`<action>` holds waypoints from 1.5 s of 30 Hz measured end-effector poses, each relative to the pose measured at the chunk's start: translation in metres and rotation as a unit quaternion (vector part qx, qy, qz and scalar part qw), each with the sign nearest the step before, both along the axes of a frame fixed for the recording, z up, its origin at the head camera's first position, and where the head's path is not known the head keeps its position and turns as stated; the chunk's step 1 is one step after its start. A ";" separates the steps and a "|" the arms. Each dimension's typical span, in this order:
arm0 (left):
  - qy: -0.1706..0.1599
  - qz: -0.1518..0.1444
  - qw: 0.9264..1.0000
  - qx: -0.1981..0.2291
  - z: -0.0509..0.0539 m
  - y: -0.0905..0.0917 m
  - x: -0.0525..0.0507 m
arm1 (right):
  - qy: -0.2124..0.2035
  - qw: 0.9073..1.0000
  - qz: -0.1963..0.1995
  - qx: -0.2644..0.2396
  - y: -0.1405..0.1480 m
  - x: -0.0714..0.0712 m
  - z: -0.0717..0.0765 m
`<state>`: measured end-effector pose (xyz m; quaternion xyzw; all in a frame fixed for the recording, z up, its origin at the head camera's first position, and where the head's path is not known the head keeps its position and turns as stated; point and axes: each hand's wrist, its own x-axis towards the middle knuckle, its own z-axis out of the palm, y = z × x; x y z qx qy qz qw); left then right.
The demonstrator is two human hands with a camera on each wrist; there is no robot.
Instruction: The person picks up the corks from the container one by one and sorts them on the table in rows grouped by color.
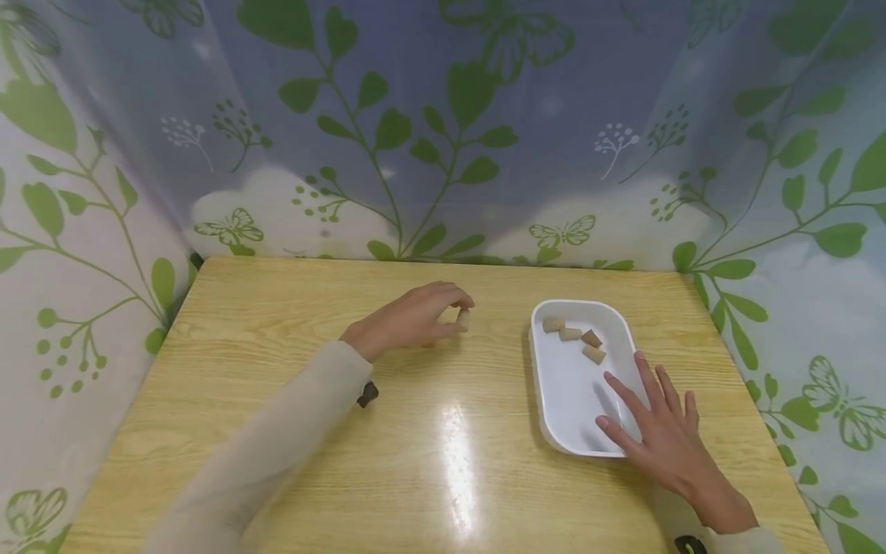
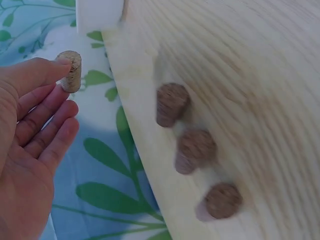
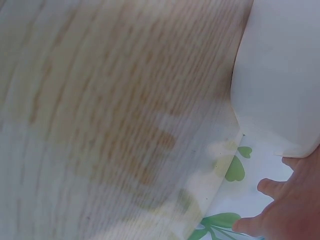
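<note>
My left hand (image 1: 418, 315) pinches a cork (image 1: 463, 318) between thumb and fingertips above the table. In the left wrist view this cork (image 2: 73, 72) is pale and speckled, and the other fingers extend below it. Three darker-ended corks (image 2: 196, 148) stand upright in a row on the wood there, slightly blurred; the head view does not show them. At the right is a white tray (image 1: 577, 415) with several corks (image 1: 571, 334) lying at its far end. My right hand (image 1: 664, 431) spreads its fingers over the tray's right rim and holds nothing.
The wooden table (image 1: 291, 462) spreads under both arms. A leaf-and-butterfly patterned curtain (image 1: 429, 138) borders its back and sides. A dark band (image 1: 368, 394) sits at the left wrist. The tray's side wall (image 3: 280, 75) fills the right wrist view's upper right.
</note>
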<state>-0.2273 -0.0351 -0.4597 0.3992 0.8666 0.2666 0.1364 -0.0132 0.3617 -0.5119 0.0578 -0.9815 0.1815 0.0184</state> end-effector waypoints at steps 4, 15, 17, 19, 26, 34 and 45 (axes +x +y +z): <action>0.000 0.010 1.000 -0.009 -0.006 -0.008 -0.001 | -0.001 1.000 0.000 -0.002 0.001 0.000 -0.001; 0.001 0.019 1.000 -0.005 -0.028 -0.017 0.003 | -0.009 1.000 -0.002 -0.003 0.001 -0.001 0.000; 0.005 0.021 1.000 -0.006 -0.032 -0.018 0.003 | -0.008 1.000 -0.003 -0.001 0.001 -0.001 0.000; 0.005 0.023 1.000 -0.007 -0.035 -0.018 0.003 | -0.007 1.000 -0.004 0.004 0.001 -0.001 -0.001; -0.004 0.030 1.000 -0.005 -0.040 -0.016 0.006 | -0.004 1.000 -0.001 0.002 0.001 -0.001 0.000; 0.009 0.030 0.999 -0.018 -0.051 -0.011 0.006 | -0.007 1.000 -0.005 0.003 0.001 0.000 -0.001; 0.024 0.018 0.999 -0.029 -0.058 -0.009 0.004 | -0.001 1.000 -0.004 0.002 0.000 0.000 0.001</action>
